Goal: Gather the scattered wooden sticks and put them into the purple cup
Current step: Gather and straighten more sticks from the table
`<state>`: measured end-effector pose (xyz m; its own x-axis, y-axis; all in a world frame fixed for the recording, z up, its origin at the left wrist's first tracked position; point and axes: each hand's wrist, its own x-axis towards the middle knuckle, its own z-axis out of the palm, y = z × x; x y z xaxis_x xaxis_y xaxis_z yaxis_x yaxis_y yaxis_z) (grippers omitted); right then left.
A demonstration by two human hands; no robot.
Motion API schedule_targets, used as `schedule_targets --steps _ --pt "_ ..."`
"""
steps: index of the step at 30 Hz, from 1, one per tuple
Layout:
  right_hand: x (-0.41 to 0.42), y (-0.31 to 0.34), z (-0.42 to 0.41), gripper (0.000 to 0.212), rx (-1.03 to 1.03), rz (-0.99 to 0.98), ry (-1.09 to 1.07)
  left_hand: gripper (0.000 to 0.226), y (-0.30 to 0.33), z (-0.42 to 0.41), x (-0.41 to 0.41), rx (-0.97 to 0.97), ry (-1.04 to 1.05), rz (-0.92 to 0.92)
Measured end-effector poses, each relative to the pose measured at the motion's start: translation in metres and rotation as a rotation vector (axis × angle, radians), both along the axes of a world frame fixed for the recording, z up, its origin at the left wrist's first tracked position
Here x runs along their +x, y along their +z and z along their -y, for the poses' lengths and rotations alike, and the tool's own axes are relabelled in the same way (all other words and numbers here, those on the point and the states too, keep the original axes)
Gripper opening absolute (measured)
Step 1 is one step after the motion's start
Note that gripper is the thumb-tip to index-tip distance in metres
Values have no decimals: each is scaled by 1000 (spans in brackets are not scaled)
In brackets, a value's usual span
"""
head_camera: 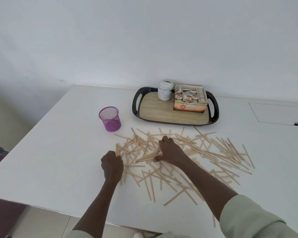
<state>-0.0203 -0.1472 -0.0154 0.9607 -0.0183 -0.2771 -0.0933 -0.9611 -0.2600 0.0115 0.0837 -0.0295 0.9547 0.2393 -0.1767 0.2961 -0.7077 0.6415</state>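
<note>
Several thin wooden sticks (pixel 213 152) lie scattered in a wide heap across the middle of the white table (pixel 58 160). A purple mesh cup (pixel 110 119) stands upright to the far left of the heap, with a few sticks inside it. My left hand (pixel 111 164) is at the heap's left edge, fingers curled round a few upright sticks. My right hand (pixel 169 150) lies palm down on the heap's middle, fingers curled over the sticks and thumb beside them. The sticks beneath both hands are hidden.
A black-rimmed tray (pixel 162 114) with a wood-look floor sits behind the heap, holding a white jar (pixel 165 91) and an open box of tea sachets (pixel 190 98). The table's near edge runs under my forearms. A wall stands right behind the table.
</note>
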Motion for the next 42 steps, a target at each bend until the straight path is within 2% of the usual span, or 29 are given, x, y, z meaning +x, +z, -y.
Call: schedule_targets --steps 2,5,9,13,18,22,25,28,33,36,39,42 --pt "1 -3 -3 64 2 18 5 14 2 5 2 -24 14 -19" --pt "5 -8 -4 51 47 55 -11 21 4 10 5 -27 12 -43" --pt "6 -12 -4 39 138 100 -18 14 4 12 6 -66 7 -83" --pt "9 -10 0 24 171 131 -26 17 2 13 9 -110 -33 -70" --pt "8 -1 7 20 6 144 75 22 3 25 17 -189 -6 -99" --pt "8 7 10 11 -82 123 125 21 0 32 18 -343 22 -123" --pt "7 12 13 18 -94 108 110 18 0 38 16 -474 53 -125" --pt "5 21 18 18 -37 119 52 17 3 45 13 -544 49 -99" --pt "3 34 20 25 127 200 -98 26 9 59 10 -553 15 -58" --pt "0 42 11 19 254 231 -170 32 14 68 8 -582 10 -68" --pt "-3 47 -5 15 364 248 -236 38 19 79 8 -709 22 -133" --pt "-5 47 -19 12 430 260 -290 28 25 91 7 -912 104 -222"
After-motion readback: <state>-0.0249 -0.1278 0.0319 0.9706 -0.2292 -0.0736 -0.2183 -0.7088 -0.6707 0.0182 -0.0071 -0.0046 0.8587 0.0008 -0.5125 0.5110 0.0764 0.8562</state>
